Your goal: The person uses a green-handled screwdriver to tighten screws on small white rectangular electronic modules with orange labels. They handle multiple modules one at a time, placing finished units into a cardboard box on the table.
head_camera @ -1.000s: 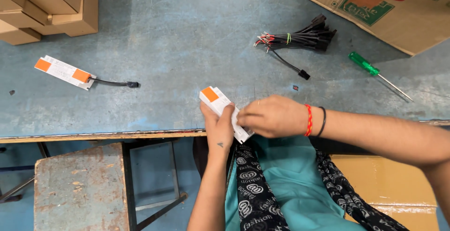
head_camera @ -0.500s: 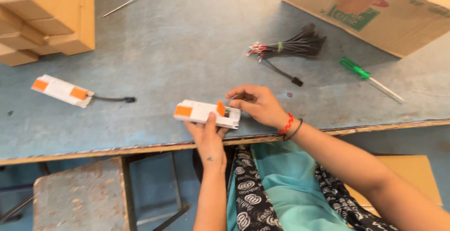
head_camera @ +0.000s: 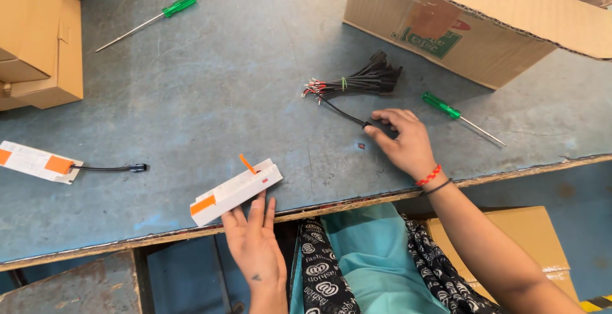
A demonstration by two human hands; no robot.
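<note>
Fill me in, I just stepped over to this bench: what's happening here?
A person works at a blue table. The left hand rests against a white box with orange labels at the table's near edge. The right hand pinches the plug end of a loose black cable beside a bundle of cables. A green screwdriver lies just right of that hand.

A: The desk [head_camera: 210, 97] is a worn, scuffed blue-grey. The long box [head_camera: 236, 192] at its edge is white with orange ends.

B: A second white-and-orange box [head_camera: 37, 162] trails a black lead. The wire bundle [head_camera: 357, 81] is black with red and silver tips, banded green.

A: Both screwdrivers [head_camera: 446, 106] [head_camera: 167, 10] have green handles. The cartons [head_camera: 484, 14] are brown; one bears a green print.
</note>
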